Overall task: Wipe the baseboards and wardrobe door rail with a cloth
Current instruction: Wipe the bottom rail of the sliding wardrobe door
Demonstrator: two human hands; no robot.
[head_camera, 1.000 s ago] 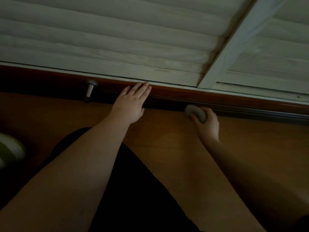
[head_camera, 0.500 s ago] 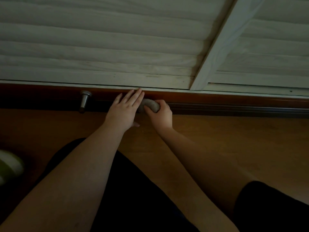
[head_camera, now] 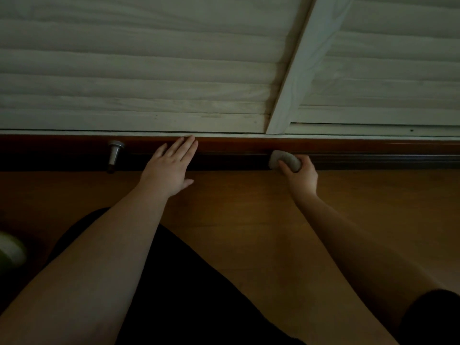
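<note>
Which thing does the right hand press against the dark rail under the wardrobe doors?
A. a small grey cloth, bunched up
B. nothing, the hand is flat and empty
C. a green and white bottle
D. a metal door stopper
A: the right hand is closed on a bunched grey cloth held against the wardrobe door rail, while the left hand lies flat and empty near the metal door stopper.

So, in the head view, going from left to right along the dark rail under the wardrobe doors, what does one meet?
Metal door stopper → left hand, flat and open → grey cloth → right hand gripping it.
</note>
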